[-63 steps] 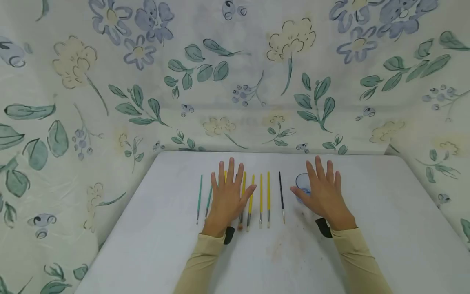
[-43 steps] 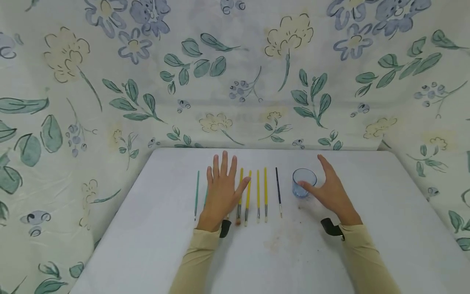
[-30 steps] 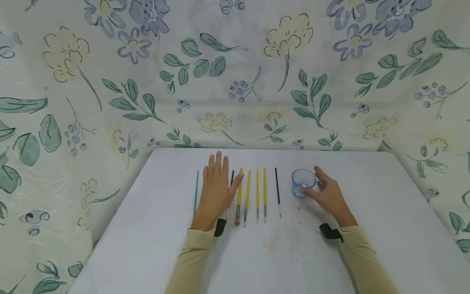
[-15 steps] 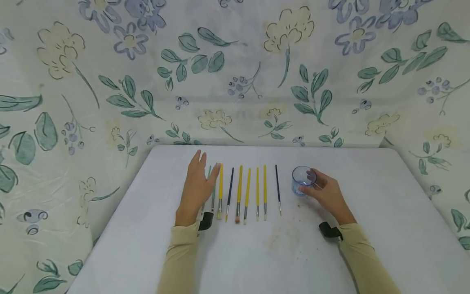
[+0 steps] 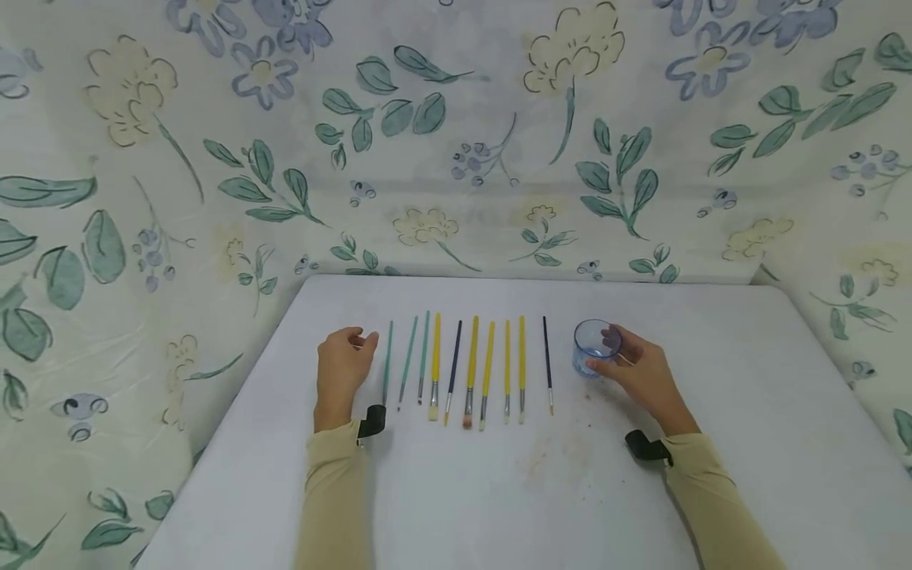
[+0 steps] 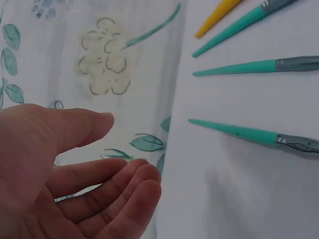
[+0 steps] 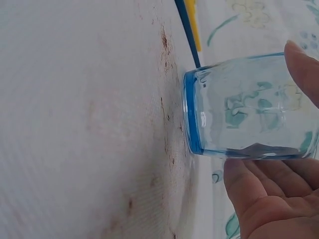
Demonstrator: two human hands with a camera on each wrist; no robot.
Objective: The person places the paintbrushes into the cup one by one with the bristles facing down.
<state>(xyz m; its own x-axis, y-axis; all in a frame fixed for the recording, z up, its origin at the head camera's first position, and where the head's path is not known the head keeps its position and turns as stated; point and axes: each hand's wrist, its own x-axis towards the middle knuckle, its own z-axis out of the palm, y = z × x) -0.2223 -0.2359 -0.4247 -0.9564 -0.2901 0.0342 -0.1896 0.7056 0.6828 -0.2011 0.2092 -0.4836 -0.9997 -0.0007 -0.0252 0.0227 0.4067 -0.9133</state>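
Right hand [image 5: 644, 374] curled round upright glass [image 5: 584, 350], right of brushes [image 5: 473, 356] on worktop [image 5: 484, 507]; uneven squeeze might tip it. Left hand [image 5: 342, 374] relaxed, loosely curled, apart from brushes, holding nothing; careless inward sweep could scatter them.

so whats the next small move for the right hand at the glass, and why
Probably the right hand should firm its hold on the glass: its fingers curve around one side, and the glass stands on the table.
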